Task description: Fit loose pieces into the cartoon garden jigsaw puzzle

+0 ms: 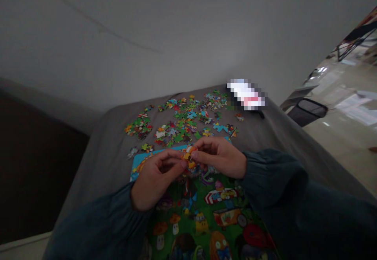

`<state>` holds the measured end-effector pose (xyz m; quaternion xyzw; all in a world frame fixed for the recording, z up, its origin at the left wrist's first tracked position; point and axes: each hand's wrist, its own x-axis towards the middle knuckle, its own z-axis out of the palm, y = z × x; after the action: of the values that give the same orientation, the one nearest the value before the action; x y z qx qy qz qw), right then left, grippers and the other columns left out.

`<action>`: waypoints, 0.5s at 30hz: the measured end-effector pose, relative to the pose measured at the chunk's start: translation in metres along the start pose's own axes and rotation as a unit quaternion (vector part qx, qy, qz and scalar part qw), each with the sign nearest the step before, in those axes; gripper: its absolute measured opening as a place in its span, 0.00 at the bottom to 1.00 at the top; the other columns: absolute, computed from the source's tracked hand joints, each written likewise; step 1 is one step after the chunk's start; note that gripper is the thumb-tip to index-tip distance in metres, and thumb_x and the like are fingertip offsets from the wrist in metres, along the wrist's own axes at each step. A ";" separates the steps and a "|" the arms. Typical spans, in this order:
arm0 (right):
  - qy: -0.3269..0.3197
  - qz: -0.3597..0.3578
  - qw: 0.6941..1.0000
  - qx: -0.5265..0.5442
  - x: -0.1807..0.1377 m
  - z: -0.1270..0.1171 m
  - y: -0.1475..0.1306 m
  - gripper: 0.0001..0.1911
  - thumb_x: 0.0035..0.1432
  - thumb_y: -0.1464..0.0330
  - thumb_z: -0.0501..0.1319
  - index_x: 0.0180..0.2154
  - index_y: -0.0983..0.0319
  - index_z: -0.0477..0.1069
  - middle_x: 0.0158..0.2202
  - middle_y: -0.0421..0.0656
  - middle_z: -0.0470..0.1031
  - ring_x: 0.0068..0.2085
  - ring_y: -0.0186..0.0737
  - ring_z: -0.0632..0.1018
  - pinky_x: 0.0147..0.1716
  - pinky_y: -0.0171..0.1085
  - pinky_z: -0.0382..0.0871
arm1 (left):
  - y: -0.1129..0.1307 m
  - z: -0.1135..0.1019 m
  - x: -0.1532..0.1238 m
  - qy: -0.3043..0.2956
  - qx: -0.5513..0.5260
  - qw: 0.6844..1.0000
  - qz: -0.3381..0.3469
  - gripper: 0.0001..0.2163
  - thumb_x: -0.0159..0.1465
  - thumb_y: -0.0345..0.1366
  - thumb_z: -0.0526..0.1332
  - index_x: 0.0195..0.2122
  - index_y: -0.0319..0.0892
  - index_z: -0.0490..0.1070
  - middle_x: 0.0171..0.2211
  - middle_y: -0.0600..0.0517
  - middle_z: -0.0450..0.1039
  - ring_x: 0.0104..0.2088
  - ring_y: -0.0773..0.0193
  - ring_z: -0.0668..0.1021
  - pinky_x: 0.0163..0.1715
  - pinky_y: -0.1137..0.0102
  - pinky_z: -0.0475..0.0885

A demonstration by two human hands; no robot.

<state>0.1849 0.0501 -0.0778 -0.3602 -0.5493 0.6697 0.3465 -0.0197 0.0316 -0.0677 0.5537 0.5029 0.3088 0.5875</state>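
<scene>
Orange and yellow is what I'm seeing pinched between both hands right now: a small jigsaw piece (188, 152), held up just above the near edge of the counter (103, 150). I'm watching the left hand (156, 177) closing thumb and forefinger on it from seven o'clock, while the right hand (220, 156) is nipping it from three o'clock, its fingers (206, 144) curled tight over the top. Both grips are nearly shut, with only the piece keeping them apart. Whether it is one piece or two being pressed together, I cannot tell in this dim light.

It looks to me as though the piece is being held up close so its tabs and print can be checked, directly over the finished puzzle section (212, 213), which is lying at six o'clock below the hands: green ground, cartoon mushrooms, a striped stall, a blue border at the left edge.

Out at twelve o'clock the loose pieces (182, 120) are spreading across the grey cloth, face up and well apart from the hands, probably for easy sorting by colour. At one o'clock a blurred-out white and pink object (247, 95) is sitting near the far edge. No writing or brand is readable anywhere.
</scene>
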 end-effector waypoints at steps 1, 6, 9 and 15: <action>0.004 -0.002 1.000 -0.003 0.000 0.001 0.000 0.18 0.54 0.54 0.71 0.35 0.62 0.73 0.25 0.35 0.73 0.24 0.28 0.71 0.25 0.31 0.67 | 0.000 0.000 0.000 -0.001 -0.001 1.000 -0.003 0.17 0.53 0.53 0.72 0.34 0.48 0.74 0.24 0.52 0.78 0.28 0.57 0.81 0.27 0.66 0.75; 0.019 -0.018 0.999 -0.026 -0.001 0.004 -0.001 0.17 0.54 0.55 0.71 0.33 0.61 0.72 0.24 0.35 0.72 0.24 0.28 0.70 0.24 0.32 0.64 | 0.000 -0.002 -0.001 -0.006 -0.002 1.000 -0.008 0.16 0.52 0.52 0.72 0.33 0.48 0.74 0.27 0.51 0.81 0.29 0.56 0.82 0.28 0.66 0.75; 0.028 -0.030 0.998 -0.048 -0.001 0.003 0.001 0.14 0.58 0.57 0.68 0.32 0.61 0.71 0.24 0.36 0.73 0.24 0.29 0.70 0.24 0.32 0.64 | 0.001 -0.001 -0.002 -0.018 -0.005 1.000 -0.010 0.16 0.53 0.51 0.72 0.35 0.48 0.75 0.26 0.51 0.81 0.29 0.57 0.82 0.28 0.67 0.75; 0.029 -0.034 0.997 -0.066 0.000 0.001 0.002 0.14 0.59 0.57 0.67 0.32 0.61 0.71 0.24 0.36 0.73 0.24 0.29 0.71 0.24 0.32 0.65 | 0.004 -0.005 -0.001 -0.015 0.020 1.000 -0.003 0.16 0.53 0.53 0.72 0.33 0.48 0.76 0.23 0.53 0.77 0.23 0.62 0.76 0.23 0.68 0.71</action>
<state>0.1841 0.0490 -0.0792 -0.3831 -0.5937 0.6091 0.3603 -0.0239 0.0329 -0.0627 0.5683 0.5019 0.2881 0.5849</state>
